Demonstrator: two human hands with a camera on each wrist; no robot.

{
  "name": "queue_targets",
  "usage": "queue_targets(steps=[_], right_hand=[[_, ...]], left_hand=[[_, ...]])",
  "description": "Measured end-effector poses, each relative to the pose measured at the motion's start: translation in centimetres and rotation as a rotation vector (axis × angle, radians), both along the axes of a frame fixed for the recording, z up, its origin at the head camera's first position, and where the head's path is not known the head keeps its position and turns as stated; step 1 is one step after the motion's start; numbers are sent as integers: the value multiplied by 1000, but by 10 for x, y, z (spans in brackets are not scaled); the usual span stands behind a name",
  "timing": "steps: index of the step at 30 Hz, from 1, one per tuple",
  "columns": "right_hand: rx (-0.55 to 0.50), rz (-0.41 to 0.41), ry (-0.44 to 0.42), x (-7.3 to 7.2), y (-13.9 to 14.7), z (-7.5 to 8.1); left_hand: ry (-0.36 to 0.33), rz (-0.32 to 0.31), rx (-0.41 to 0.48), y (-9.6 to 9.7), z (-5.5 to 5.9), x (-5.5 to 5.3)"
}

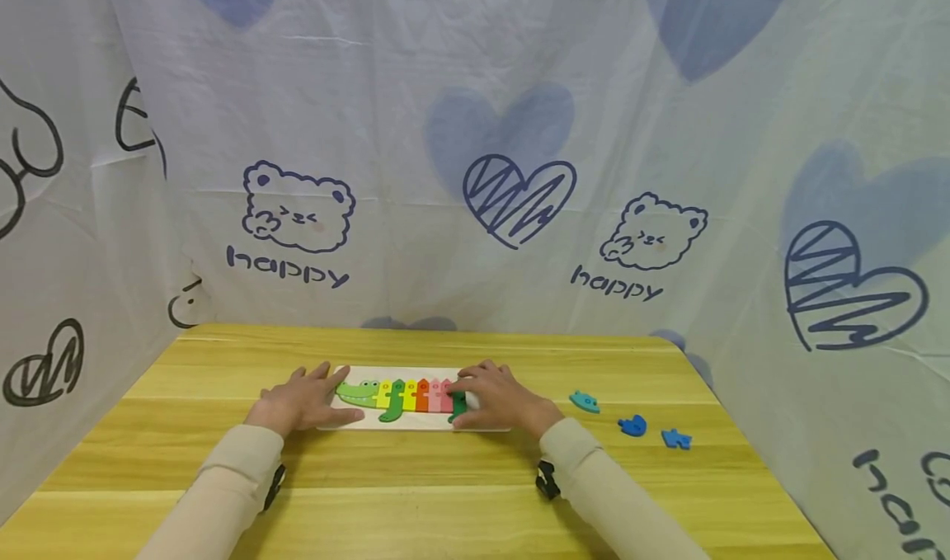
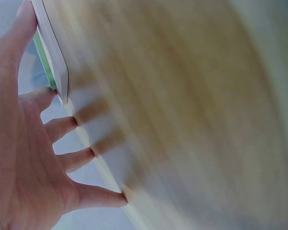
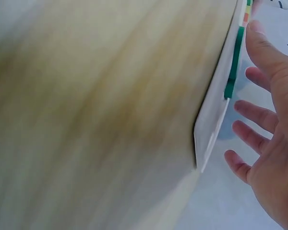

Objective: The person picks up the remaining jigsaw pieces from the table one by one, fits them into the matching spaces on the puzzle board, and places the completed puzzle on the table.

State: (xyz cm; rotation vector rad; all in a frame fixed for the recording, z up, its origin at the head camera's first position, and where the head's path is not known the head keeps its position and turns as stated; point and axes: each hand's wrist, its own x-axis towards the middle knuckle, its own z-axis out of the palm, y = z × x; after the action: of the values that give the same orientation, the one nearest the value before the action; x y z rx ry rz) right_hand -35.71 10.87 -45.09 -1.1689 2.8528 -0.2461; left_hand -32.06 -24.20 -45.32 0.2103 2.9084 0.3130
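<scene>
Only the head view shows 3 loose blue pieces (image 1: 633, 426), right of the crocodile puzzle (image 1: 411, 397) on the table (image 1: 401, 494). The wrist views show the left hand (image 2: 26, 148) and right hand (image 3: 273, 124) with fingers released and spread; the right hides the puzzle's tail end. Open wood stretches between the puzzle's near edge and the sleeves (image 1: 237, 469).

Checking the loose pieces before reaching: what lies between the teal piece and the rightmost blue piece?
A rounded blue piece, with bare table either side, in the head view.
</scene>
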Motion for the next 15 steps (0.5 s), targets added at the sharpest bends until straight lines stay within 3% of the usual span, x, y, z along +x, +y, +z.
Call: queue_targets(steps=[15], right_hand=[[-34,-17,13,4,48,10]], left_hand=[[-7,7,-1,1,0,0]])
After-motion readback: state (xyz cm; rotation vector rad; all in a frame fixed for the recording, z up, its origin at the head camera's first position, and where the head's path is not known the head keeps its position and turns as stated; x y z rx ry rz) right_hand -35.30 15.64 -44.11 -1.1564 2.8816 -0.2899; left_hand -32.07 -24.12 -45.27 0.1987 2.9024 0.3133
